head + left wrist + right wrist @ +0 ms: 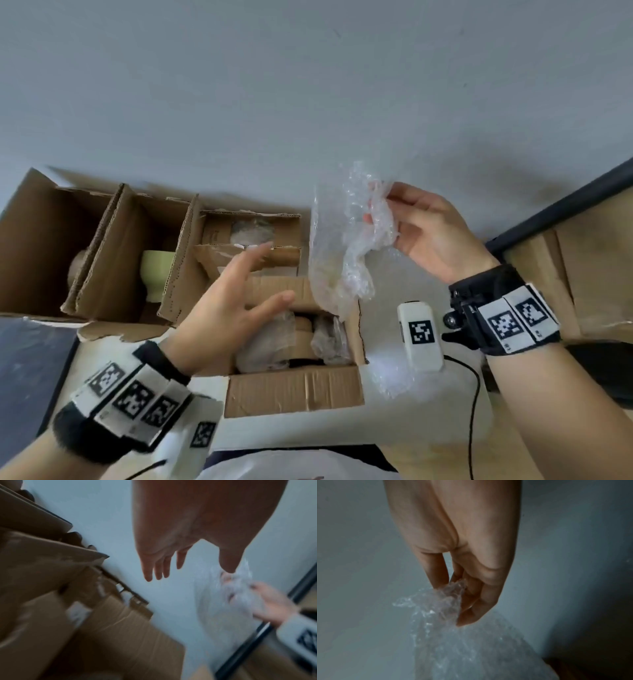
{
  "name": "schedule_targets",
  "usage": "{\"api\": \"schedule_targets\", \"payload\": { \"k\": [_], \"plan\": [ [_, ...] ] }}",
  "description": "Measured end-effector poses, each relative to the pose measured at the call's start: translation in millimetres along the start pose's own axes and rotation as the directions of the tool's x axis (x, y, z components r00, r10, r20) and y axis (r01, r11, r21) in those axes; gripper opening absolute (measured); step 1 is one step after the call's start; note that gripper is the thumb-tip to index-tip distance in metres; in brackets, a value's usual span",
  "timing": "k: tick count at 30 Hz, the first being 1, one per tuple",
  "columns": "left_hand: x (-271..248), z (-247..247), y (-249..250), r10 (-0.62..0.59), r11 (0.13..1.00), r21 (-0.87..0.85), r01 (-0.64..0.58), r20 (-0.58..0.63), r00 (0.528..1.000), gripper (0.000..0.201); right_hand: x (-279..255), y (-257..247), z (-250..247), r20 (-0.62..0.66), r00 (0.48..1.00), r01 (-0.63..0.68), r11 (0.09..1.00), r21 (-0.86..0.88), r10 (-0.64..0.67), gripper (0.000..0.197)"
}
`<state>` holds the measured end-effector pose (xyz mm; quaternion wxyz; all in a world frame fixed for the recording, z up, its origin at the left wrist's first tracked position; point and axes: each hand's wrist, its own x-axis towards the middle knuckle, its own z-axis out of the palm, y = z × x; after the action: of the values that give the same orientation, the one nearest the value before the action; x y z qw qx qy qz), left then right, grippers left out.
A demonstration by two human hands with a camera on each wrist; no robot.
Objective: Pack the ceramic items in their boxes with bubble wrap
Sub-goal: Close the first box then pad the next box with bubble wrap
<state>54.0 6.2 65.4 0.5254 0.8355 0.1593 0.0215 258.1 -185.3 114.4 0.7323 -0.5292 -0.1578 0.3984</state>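
Right hand: we are pinching a crumpled sheet of bubble wrap (346,246) between thumb and fingers of our right hand (431,236), holding it up in the air so it is hanging down over the far right corner of the small open box (294,387).

Left hand: our left hand (233,308) is hovering above that box with fingers spread and straight, gripping nothing and apparently touching nothing.

Small box: it is sitting on the white desk (342,431) right in front of us, flaps open, with wrapped bundles (267,342) and a tan piece showing between them.

Other ceramics: a pale green cup (157,274) is standing bare in the middle compartment of the large carton (41,240) to our left; a rounded brown item is sitting in the compartment beside it, mostly hidden.

Step, as we judge it: we are bringing the sheet over as padding for the small box, or opening it out to wrap another piece.

Risk, the grip: we are holding only one bunched corner, so the light sheet could be slipping free or swinging wide of the opening.

Risk, the packing: pushing padding down hard could be knocking the wrapped pieces together.

Risk, the desk: the tagged white device (419,337) and its cable are lying just beside the box, where trailing wrap could be snagging them.
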Motion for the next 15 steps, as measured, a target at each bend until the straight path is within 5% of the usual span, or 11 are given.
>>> {"api": "schedule_targets", "payload": {
  "k": [3,5,8,12,15],
  "plan": [
    [18.7,-7.6,33.0,-0.049,0.986,-0.153,0.065,0.103,0.993,0.090,-6.2,10.3,13.6,0.091,0.991,-0.091,0.995,-0.026,0.093,0.024],
    [24.5,-5.0,41.4,-0.081,0.966,-0.233,0.115,0.152,0.985,0.059,-9.3,18.3,19.5,0.095,0.987,-0.127,0.990,-0.064,0.133,0.024],
    [24.1,1.5,41.2,-0.158,0.933,-0.317,0.169,0.060,0.986,0.017,-13.9,26.1,21.3,0.012,0.988,-0.152,0.988,-0.016,0.152,0.025],
    [16.4,-2.8,30.9,-0.263,0.887,-0.386,0.254,0.032,0.964,0.018,-28.9,32.1,17.0,0.010,0.971,-0.240,0.970,0.033,0.240,0.062],
    [11.0,-9.1,24.9,-0.282,0.860,-0.433,0.272,0.041,0.958,0.016,-39.0,43.2,18.0,0.008,0.982,-0.185,0.967,-0.175,0.189,0.046]
  ]
}}
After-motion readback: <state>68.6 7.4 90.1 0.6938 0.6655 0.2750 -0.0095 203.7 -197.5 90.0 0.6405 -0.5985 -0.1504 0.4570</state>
